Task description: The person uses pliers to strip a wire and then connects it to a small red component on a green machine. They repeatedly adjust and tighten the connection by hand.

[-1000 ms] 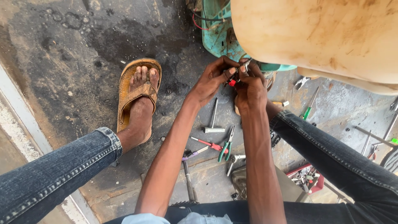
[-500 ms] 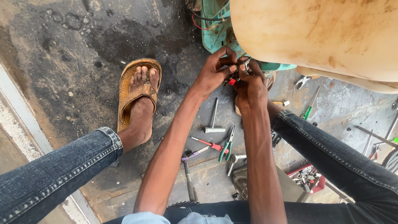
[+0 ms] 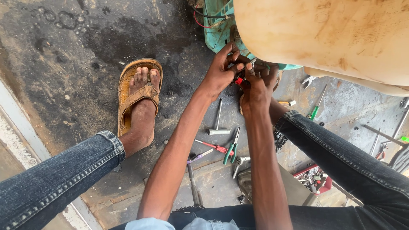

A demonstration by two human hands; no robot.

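**Two hands pinch a small red part under the big tank**

We see both hands meet at one spot, far from us and near the middle. The left hand [image 3: 220, 70] comes in from the left side. Its fingers are curled and its thumb and first finger squeeze together on a small red part [image 3: 239, 81]. The right hand [image 3: 257, 87] sits just to the right of it and a bit nearer to us. Its fingers are bent tight around the same spot too. We cannot tell how much of the red part each hand has, because the fingers hide most of it.

The red part sits right between the two hands, touching both. It is too small for us to tell which way it points. Both hands are just as close to it.

Just past the hands is a green machine body [image 3: 221, 32] with a red wire [image 3: 200, 21] and a black one on it. Above and to the right is a big cream tank [image 3: 332, 38] that hides what is behind it.

On the dirty floor [image 3: 64, 64] near us lie tools. There is a T-shaped socket wrench [image 3: 217, 123], green-handled pliers [image 3: 232, 149] and a red-handled screwdriver [image 3: 211, 147]. A green-handled screwdriver [image 3: 317, 104] lies to the right. A foot in a brown sandal [image 3: 138, 91] rests on the left, well apart from the hands
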